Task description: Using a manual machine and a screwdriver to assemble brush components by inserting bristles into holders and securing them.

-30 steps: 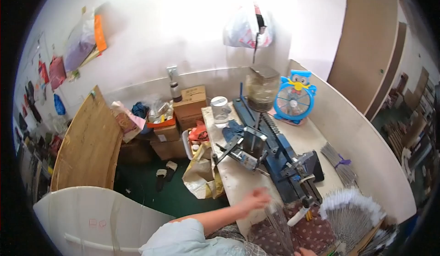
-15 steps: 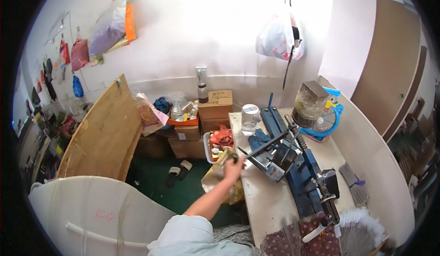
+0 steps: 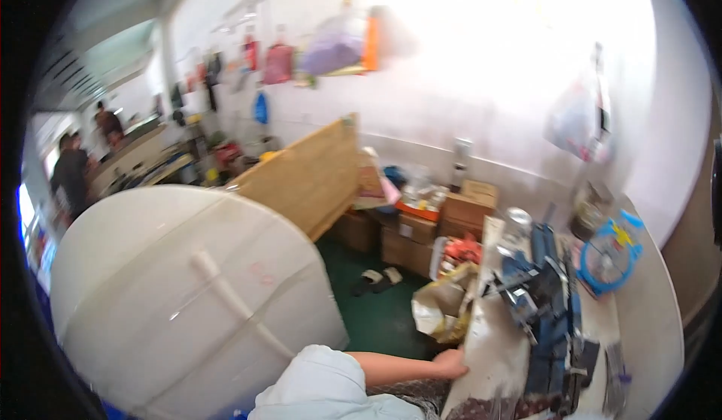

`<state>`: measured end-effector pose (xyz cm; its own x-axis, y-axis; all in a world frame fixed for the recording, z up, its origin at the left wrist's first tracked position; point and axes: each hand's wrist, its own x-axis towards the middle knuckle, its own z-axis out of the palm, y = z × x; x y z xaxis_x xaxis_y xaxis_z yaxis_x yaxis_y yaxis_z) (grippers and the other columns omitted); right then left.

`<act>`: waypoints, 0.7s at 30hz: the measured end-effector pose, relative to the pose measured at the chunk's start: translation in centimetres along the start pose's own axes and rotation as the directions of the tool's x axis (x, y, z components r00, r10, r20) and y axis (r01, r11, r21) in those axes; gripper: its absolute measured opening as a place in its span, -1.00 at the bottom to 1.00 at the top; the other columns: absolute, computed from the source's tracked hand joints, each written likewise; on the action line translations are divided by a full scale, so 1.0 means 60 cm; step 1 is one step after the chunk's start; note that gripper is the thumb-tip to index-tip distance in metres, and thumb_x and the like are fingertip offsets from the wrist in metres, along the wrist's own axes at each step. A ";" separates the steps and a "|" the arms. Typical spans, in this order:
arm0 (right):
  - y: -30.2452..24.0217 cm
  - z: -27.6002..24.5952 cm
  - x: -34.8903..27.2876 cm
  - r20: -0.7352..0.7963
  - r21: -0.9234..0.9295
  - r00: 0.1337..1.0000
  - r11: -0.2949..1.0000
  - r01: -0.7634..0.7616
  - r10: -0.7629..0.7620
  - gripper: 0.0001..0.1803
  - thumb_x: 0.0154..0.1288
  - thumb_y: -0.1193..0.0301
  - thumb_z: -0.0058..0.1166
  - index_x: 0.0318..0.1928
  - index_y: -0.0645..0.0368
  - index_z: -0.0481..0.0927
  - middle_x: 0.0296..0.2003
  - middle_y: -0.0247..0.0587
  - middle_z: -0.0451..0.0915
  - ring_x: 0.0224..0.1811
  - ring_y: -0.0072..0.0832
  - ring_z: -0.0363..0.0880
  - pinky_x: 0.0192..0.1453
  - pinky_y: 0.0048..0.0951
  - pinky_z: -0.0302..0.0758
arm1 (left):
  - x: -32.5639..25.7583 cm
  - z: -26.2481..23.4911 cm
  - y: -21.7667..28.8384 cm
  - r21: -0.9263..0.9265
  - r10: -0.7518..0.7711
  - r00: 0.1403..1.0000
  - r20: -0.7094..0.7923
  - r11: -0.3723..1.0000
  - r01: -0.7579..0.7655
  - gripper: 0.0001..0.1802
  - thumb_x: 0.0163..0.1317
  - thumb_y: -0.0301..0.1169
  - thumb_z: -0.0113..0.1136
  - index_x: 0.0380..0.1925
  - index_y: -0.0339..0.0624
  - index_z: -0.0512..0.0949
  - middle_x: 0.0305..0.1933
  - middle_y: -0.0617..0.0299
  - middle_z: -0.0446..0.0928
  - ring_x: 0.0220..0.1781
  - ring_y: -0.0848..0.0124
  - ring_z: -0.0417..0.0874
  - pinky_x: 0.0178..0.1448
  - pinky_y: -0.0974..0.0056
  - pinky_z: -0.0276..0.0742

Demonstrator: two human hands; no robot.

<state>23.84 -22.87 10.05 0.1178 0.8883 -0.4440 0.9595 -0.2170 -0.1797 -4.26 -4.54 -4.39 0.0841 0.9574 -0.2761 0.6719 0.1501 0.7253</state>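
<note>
Blue metal bench machine (image 3: pixel 553 322), blurred: it stands on the pale worktable (image 3: pixel 492 345), ahead and to the right of the left hand (image 3: pixel 450 363), its long axis running from near to far. The left hand — the only one in view — is at the worktable's left edge; whether its fingers are closed or hold anything cannot be told.
</note>
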 end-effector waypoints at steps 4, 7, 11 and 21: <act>-0.042 -0.048 0.044 -0.152 -0.112 0.960 0.969 0.221 -0.236 -0.71 0.15 0.30 0.07 -0.13 0.13 0.62 -0.28 0.05 0.60 -0.15 -0.16 0.55 -0.15 -0.21 0.47 | -0.018 -0.022 0.024 0.036 0.012 0.997 0.075 0.999 -0.015 -0.20 -0.02 -0.26 0.19 0.11 -0.65 0.16 -0.12 -0.33 0.51 -0.02 -0.07 0.56 0.03 0.04 0.49; -0.078 -0.068 0.059 -0.232 -0.189 0.904 0.928 0.321 -0.360 -0.73 0.15 0.29 0.08 -0.17 0.13 0.62 -0.32 0.03 0.59 -0.20 -0.19 0.55 -0.19 -0.20 0.46 | -0.018 -0.026 0.014 -0.063 0.066 0.993 0.096 0.996 -0.060 -0.27 -0.03 -0.27 0.17 0.03 -0.69 0.25 -0.13 -0.36 0.49 -0.01 -0.12 0.53 0.03 0.02 0.48; -0.126 -0.091 0.066 -0.329 -0.274 0.813 0.872 0.405 -0.481 -0.74 0.16 0.27 0.09 -0.21 0.13 0.62 -0.37 0.00 0.59 -0.25 -0.23 0.55 -0.24 -0.20 0.45 | -0.014 -0.037 0.005 0.043 0.177 0.982 0.068 0.983 -0.180 -0.43 0.09 -0.25 0.16 -0.02 -0.53 0.40 -0.27 -0.14 0.58 -0.20 0.07 0.63 -0.10 0.14 0.53; -0.263 -0.139 0.097 -0.581 -0.417 0.504 0.765 0.490 -0.640 -0.76 0.17 0.23 0.13 -0.32 0.14 0.63 -0.49 -0.07 0.56 -0.40 -0.32 0.54 -0.37 -0.19 0.43 | -0.139 -0.149 0.084 -0.515 0.507 0.793 0.338 0.805 -0.295 -0.50 0.18 -0.14 0.23 -0.01 -0.30 0.53 -0.22 0.07 0.64 -0.24 0.36 0.67 -0.15 0.26 0.56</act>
<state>11.50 -10.89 17.59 -0.4058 0.8213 0.4010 0.8986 0.4386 0.0112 -8.14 -9.56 7.20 0.6565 0.7516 -0.0644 0.1367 -0.0346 0.9900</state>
